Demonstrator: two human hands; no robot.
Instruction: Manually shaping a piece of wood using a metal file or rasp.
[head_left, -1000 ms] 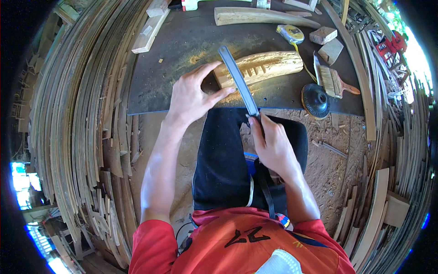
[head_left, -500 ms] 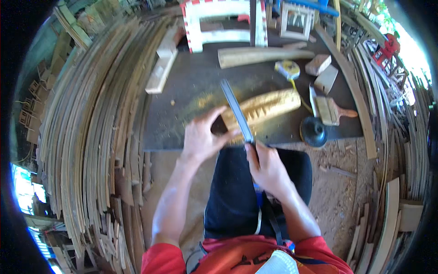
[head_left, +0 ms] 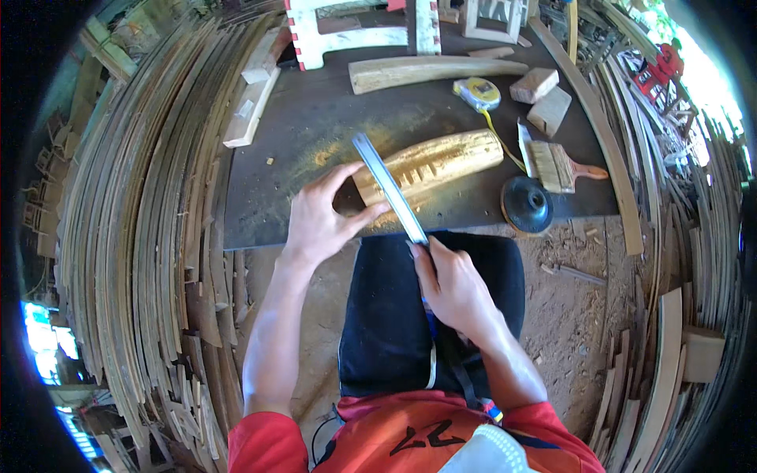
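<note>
A pale carved piece of wood (head_left: 459, 156), with short grooves cut across it, lies slightly angled on the dark worktable (head_left: 285, 221), sawdust around it. My left hand (head_left: 319, 217) grips its left end between thumb and fingers. In my right hand (head_left: 453, 288) is the handle of a long straight metal tool (head_left: 388, 183), perhaps a file, angled over the wood's left part; whether it touches is unclear. Beside the wood are a yellow tape measure (head_left: 477, 92), partly pulled out, a wide paintbrush (head_left: 552, 162) and a black round pad (head_left: 522, 203).
A long rough timber (head_left: 426, 75), wood blocks (head_left: 544, 110) and a white frame (head_left: 307, 39) occupy the table's back. Long boards (head_left: 142, 197) line the left; more planks (head_left: 694, 197) line the right. A person in red (head_left: 666, 63) is in the right background.
The view shifted and blurred, then steadied, with the table now lower in the picture than a second ago. Both hands keep about the same grip and place relative to the carved wood.
</note>
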